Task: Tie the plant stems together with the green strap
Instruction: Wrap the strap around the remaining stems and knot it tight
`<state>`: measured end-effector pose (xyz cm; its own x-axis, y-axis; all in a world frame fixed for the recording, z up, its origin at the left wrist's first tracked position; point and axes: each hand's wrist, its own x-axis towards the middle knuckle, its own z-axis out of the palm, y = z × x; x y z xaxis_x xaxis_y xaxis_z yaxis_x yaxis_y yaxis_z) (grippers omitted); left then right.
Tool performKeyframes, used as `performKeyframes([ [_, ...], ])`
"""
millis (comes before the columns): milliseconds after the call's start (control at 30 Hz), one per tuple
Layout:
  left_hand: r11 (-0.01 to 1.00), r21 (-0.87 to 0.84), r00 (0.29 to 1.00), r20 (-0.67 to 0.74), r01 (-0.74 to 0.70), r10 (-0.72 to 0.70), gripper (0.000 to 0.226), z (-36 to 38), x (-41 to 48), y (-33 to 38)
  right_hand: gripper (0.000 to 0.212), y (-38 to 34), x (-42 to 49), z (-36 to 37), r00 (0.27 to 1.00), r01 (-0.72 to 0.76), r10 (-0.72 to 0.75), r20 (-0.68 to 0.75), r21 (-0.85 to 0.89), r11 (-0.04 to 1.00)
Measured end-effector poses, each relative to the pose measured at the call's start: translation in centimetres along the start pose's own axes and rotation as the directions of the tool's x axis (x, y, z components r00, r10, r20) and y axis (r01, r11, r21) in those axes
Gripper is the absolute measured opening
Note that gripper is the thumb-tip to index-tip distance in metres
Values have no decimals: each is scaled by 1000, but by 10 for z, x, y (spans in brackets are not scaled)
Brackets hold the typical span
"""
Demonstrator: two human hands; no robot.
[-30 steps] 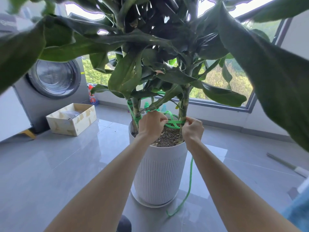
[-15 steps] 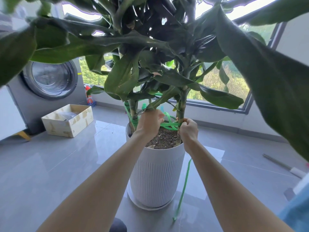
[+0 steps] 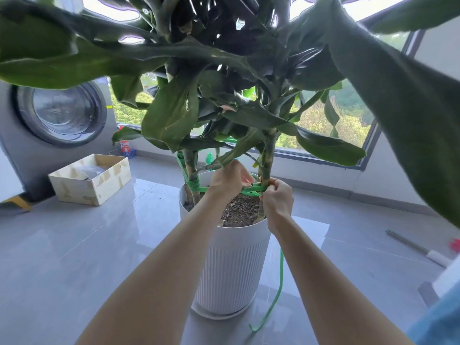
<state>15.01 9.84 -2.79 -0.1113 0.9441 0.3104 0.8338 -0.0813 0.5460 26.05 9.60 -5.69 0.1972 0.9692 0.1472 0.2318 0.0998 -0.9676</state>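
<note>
A tall leafy plant grows from a white ribbed pot [image 3: 231,265] on the floor. Its left stem [image 3: 191,170] carries several wraps of the green strap [image 3: 254,190], which runs across to the right stem [image 3: 267,165]. My left hand [image 3: 230,179] is closed on the strap between the two stems, above the soil. My right hand [image 3: 277,197] grips the strap at the foot of the right stem. The strap's loose tail [image 3: 278,290] hangs down past the pot's right side to the floor.
A washing machine [image 3: 57,120] stands at the left with an open cardboard box [image 3: 90,179] in front of it. A window [image 3: 323,120] runs behind the plant. A rod [image 3: 410,245] lies on the grey tiles at the right. Big leaves hang overhead.
Both hands stay on the strap; the right hand has shifted up tight against the right stem, and the strands between the stems look pulled closer. The view has moved slightly closer.
</note>
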Motion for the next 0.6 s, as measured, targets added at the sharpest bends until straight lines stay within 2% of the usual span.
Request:
performKeyframes([
  [100,1000,-2,999,28,25,-25,17,0,2,-5,33,0,0,2,1000,-2,2,-7,-5,1000],
  [200,1000,-11,998,59,12,-11,10,-2,1,-5,32,-1,-2,2,1000,-11,12,-13,2,1000],
  [400,1000,-18,999,38,-21,21,19,-5,-1,-3,32,-2,-2,1,1000,-17,17,-8,6,1000],
  [600,999,32,997,73,-21,19,11,-8,-2,-4,34,-3,-3,0,1000,-17,16,-19,-21,1000],
])
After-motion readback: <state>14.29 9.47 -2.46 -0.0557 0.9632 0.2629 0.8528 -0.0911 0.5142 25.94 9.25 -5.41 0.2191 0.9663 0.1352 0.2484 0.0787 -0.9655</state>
